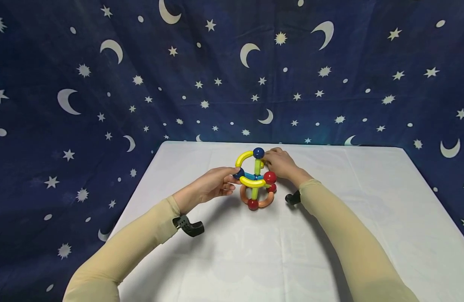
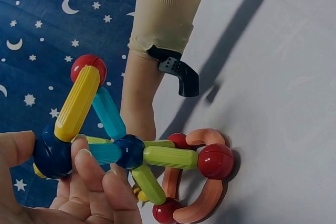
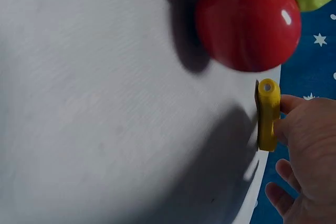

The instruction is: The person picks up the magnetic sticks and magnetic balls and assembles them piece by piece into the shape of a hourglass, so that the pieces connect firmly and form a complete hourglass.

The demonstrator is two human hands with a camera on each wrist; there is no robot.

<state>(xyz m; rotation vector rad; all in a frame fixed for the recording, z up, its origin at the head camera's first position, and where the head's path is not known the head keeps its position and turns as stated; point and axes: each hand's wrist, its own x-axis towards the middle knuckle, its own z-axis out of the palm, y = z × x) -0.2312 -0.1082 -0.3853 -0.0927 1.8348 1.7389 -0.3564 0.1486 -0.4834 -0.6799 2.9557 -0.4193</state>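
Observation:
A toy structure of magnetic sticks and balls (image 1: 255,183) stands on the white table, with curved orange sticks (image 2: 202,203) at its base. My left hand (image 1: 216,184) pinches a dark blue ball (image 2: 51,155) on its left side between thumb and fingers. Yellow (image 2: 79,103), light blue and green sticks join there and at the central blue ball (image 2: 128,150). Behind the structure's right side, my right hand (image 1: 281,163) holds a yellow stick (image 3: 268,119) by thumb and fingers. A magnet end shows on that stick, apart from the red ball (image 3: 249,22) in the right wrist view.
A white cloth covers the table (image 1: 348,209). Behind and left of it hangs a dark blue curtain (image 1: 224,63) with moons and stars. Black camera mounts (image 1: 189,226) sit on both wrists.

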